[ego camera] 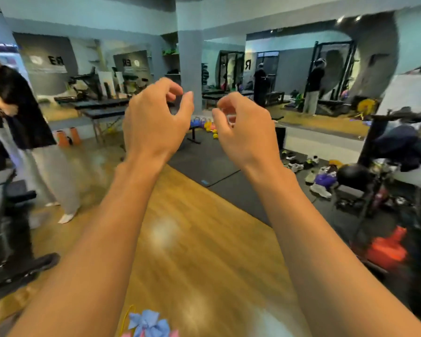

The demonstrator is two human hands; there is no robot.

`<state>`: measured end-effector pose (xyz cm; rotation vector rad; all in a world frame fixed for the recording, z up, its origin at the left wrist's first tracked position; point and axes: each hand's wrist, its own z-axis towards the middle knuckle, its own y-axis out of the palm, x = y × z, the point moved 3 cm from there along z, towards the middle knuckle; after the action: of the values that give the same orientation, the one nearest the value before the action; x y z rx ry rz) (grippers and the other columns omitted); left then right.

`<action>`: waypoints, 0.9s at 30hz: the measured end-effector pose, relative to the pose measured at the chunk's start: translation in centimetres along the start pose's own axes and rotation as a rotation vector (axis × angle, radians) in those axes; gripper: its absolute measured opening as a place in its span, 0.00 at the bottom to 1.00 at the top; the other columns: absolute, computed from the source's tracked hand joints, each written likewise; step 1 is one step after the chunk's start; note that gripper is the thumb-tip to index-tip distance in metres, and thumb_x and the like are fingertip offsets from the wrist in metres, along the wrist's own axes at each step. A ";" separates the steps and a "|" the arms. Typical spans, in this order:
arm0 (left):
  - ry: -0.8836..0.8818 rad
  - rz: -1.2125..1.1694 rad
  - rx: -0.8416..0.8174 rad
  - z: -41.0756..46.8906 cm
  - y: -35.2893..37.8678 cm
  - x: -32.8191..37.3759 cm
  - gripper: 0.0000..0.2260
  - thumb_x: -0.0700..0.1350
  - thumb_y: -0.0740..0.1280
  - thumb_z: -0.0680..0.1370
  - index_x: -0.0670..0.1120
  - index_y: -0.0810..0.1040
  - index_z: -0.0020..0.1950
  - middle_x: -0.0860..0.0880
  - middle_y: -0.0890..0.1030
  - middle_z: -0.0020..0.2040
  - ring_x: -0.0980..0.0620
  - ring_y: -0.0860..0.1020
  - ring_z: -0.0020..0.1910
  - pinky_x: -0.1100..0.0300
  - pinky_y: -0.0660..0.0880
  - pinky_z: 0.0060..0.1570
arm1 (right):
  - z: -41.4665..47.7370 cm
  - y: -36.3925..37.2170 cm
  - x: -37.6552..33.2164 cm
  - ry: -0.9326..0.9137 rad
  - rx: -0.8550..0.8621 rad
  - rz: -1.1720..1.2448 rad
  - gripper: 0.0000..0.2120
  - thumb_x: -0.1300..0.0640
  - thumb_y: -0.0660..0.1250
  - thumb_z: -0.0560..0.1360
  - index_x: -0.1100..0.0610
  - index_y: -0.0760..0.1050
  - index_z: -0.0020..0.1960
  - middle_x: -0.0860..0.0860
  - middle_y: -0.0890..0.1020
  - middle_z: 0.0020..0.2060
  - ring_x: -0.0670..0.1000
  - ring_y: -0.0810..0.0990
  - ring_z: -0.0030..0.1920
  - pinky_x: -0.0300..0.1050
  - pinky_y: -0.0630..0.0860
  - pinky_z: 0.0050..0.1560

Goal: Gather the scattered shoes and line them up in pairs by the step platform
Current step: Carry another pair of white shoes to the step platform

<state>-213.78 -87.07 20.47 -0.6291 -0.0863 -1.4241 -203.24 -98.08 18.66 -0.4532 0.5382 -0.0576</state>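
Observation:
Both my arms are raised in front of me over the wooden floor. My left hand point(153, 120) and my right hand point(246, 127) hang in the air with loosely curled fingers and hold nothing. Several scattered shoes point(301, 162) lie on the dark rubber mat point(219, 166) far off to the right, among them a white sneaker point(320, 190) and a purple item point(326, 178). The hands are well short of the shoes. No step platform can be made out for certain.
A person in a black top point(17, 113) stands at the left beside an exercise machine point(10, 239). Another machine with a black ball and an orange-red item point(387, 249) crowds the right. Benches point(102, 110), coloured kettlebells point(202, 124) and mirrors line the back.

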 end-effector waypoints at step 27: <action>0.156 -0.402 -0.283 15.8 53.3 4.9 0.11 0.54 0.62 0.77 0.50 0.79 0.52 0.53 0.81 0.47 0.53 0.78 0.46 0.55 0.77 0.47 | 22.7 -2.8 43.8 0.250 0.178 -0.411 0.09 0.49 0.61 0.78 0.51 0.77 0.52 0.45 0.81 0.47 0.49 0.79 0.47 0.53 0.77 0.49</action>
<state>-158.20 -83.48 16.95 -0.7574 0.1216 -1.8907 -153.95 -98.90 16.03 -0.3784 0.6720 -0.5581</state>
